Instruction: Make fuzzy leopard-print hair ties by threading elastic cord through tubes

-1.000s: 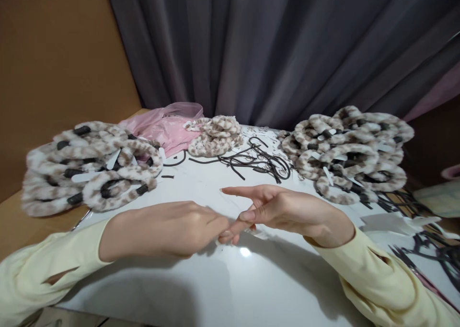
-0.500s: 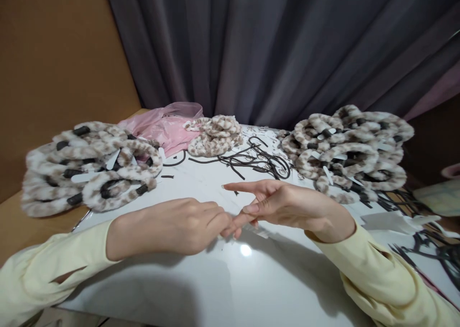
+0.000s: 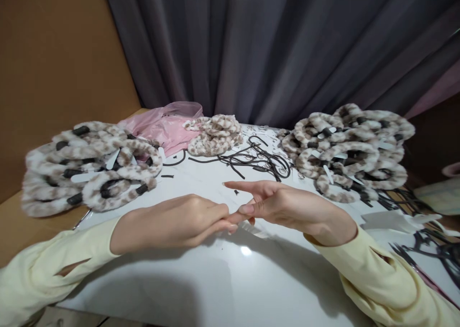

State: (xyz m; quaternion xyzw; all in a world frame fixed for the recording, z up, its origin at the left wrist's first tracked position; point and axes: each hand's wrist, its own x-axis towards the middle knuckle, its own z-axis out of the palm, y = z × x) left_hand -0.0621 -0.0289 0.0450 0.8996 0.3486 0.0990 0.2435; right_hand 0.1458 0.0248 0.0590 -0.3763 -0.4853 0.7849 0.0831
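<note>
Plush white rings with brown-grey spots [image 3: 94, 191] lie heaped at the far left of the pale, glossy tabletop [image 3: 215, 284], with a second heap at the far right. Many in both carry black bands [image 3: 74, 199] and flat white tabs [image 3: 85, 177]; I judge these the further-along ones. A smaller spotted plush pile [image 3: 215, 147] sits between them, beside a sheer pink plastic bag [image 3: 172, 133]; I make out no black bands there, so I take it as less advanced – a guess, since much of it is hidden.

Loose dark rubbery-looking cords [image 3: 251, 163] lie tangled in front of that pile, so material remains unused.

Hands: left [image 3: 172, 224] is narrow, fingers bunched and meeting the fingertips of the right [image 3: 287, 208]. Right has thumb pressed to a finger, index stretched out apart. Whether anything is pinched between them I cannot tell – no ring is in either. A thin translucent strip [image 3: 254, 230] shows just below the right-hand fingers. How many pieces are left, I cannot count.
</note>
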